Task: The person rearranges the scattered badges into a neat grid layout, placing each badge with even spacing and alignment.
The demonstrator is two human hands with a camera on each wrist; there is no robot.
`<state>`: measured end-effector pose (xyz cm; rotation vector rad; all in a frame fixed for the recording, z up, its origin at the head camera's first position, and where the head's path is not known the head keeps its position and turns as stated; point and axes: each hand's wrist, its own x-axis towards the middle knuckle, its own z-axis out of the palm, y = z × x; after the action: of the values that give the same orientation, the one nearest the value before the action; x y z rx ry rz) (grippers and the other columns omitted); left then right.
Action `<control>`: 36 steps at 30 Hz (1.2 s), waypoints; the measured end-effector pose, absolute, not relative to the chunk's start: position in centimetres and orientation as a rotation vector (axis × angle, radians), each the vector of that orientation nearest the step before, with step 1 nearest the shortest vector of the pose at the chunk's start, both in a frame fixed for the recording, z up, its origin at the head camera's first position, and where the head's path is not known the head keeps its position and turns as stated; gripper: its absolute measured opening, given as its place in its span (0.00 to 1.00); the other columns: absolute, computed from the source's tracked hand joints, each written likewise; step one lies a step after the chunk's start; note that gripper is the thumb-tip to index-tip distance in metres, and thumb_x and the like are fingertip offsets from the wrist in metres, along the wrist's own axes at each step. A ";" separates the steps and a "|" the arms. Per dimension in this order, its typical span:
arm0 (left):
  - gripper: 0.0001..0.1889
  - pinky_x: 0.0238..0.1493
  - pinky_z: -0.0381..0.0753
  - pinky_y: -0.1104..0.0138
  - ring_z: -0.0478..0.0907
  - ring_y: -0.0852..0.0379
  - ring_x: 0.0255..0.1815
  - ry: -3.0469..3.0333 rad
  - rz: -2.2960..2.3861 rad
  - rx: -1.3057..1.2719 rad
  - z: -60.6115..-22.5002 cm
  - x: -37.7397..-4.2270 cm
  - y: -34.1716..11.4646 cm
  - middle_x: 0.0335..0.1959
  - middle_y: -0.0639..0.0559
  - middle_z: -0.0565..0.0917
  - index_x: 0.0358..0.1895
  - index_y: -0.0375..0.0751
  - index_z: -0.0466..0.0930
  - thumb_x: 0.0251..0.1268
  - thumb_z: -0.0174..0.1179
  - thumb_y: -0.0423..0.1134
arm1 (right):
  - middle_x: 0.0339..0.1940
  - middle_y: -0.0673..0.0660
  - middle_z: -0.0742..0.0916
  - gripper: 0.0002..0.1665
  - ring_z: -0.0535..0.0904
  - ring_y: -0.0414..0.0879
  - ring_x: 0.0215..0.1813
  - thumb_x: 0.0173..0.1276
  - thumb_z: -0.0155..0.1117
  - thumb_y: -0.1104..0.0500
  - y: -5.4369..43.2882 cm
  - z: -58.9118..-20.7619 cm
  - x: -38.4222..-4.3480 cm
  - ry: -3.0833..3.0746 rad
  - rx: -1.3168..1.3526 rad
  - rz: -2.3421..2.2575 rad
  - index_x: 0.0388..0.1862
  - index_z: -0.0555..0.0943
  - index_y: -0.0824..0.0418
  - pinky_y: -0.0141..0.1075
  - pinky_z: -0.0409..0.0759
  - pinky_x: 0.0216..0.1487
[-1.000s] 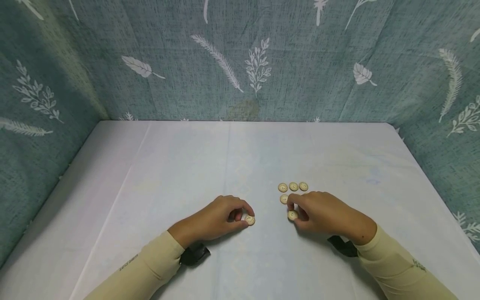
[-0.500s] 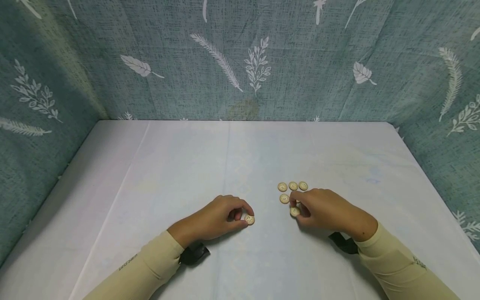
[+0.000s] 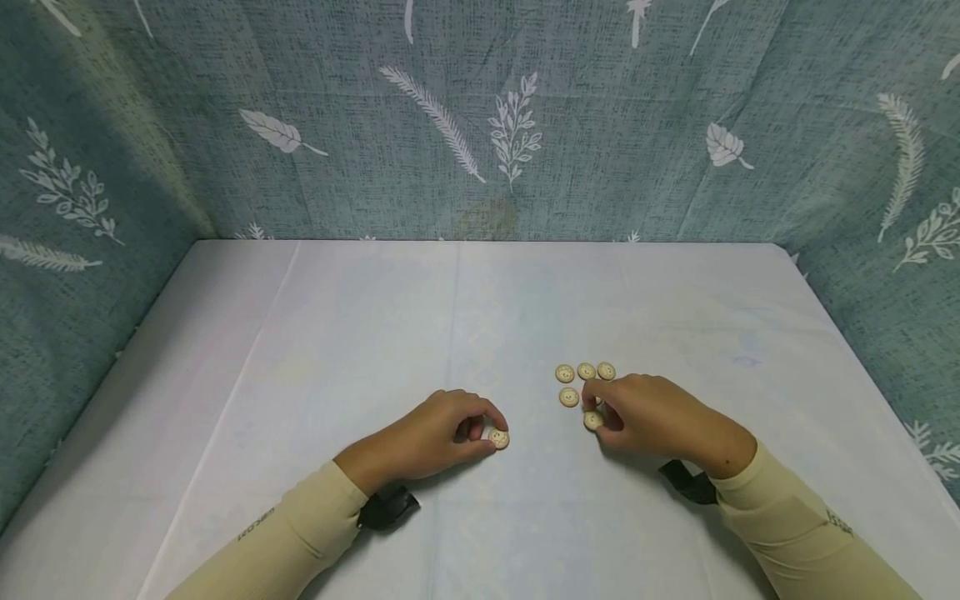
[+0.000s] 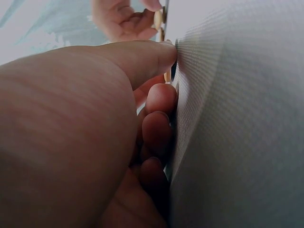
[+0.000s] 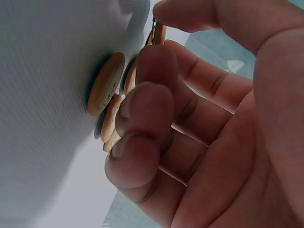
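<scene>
My left hand (image 3: 438, 435) pinches a round wooden button (image 3: 498, 438) between thumb and index finger, down at the tablecloth. To its right, my right hand (image 3: 645, 421) holds another wooden button (image 3: 592, 420) by its edges, just in front of a small group of like buttons. Three of these form a back row, with the left one (image 3: 565, 373), the middle one (image 3: 586, 372) and the right one (image 3: 606, 371) side by side. A second row starts with a button (image 3: 568, 397) left of my right fingertips; the one beside it is mostly hidden by my index finger.
A white cloth (image 3: 360, 333) covers the table. Green-grey fabric (image 3: 337, 192) with pale leaf prints hangs behind and at both sides. Dark wrist straps (image 3: 388, 508) sit under the long beige sleeves (image 3: 300, 533).
My right hand has slid its button slightly away from me and to the right, closer to the second row. The left hand stays put with its button.
</scene>
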<state>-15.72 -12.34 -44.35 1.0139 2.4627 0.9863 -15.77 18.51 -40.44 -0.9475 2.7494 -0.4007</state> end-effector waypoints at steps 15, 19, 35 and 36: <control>0.07 0.37 0.70 0.72 0.70 0.67 0.32 2.473 0.976 1.008 -44.3 -15.7 -12.3 0.28 0.66 0.74 0.46 0.56 0.83 0.68 0.66 0.43 | 0.19 0.40 0.73 0.12 0.66 0.32 0.24 0.58 0.70 0.63 18.6 -40.5 -15.8 2.742 -0.922 -0.391 0.37 0.77 0.50 0.29 0.65 0.27; 0.07 0.37 0.70 0.72 0.70 0.67 0.32 2.469 0.980 1.012 -44.3 -15.7 -12.3 0.28 0.66 0.74 0.46 0.56 0.83 0.68 0.66 0.43 | 0.19 0.40 0.73 0.12 0.66 0.31 0.24 0.58 0.69 0.64 18.6 -40.4 -15.8 2.738 -0.925 -0.391 0.36 0.77 0.50 0.29 0.65 0.27; 0.07 0.37 0.70 0.72 0.70 0.66 0.32 2.468 0.985 1.014 -44.2 -15.7 -12.4 0.28 0.66 0.74 0.47 0.55 0.83 0.68 0.66 0.42 | 0.19 0.40 0.73 0.14 0.66 0.31 0.24 0.58 0.69 0.64 19.0 -40.4 -16.0 2.709 -0.912 -0.398 0.38 0.77 0.48 0.29 0.65 0.27; 0.07 0.37 0.70 0.72 0.70 0.66 0.33 2.469 0.978 1.008 -44.1 -15.7 -12.4 0.28 0.66 0.74 0.47 0.55 0.83 0.68 0.66 0.43 | 0.19 0.40 0.73 0.14 0.66 0.31 0.24 0.58 0.68 0.64 19.0 -40.4 -16.0 2.708 -0.908 -0.397 0.38 0.77 0.48 0.29 0.65 0.27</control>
<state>-15.69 -12.37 -44.15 1.0085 2.4690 0.9783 -16.01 18.99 -40.37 -0.9083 2.7082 -0.3968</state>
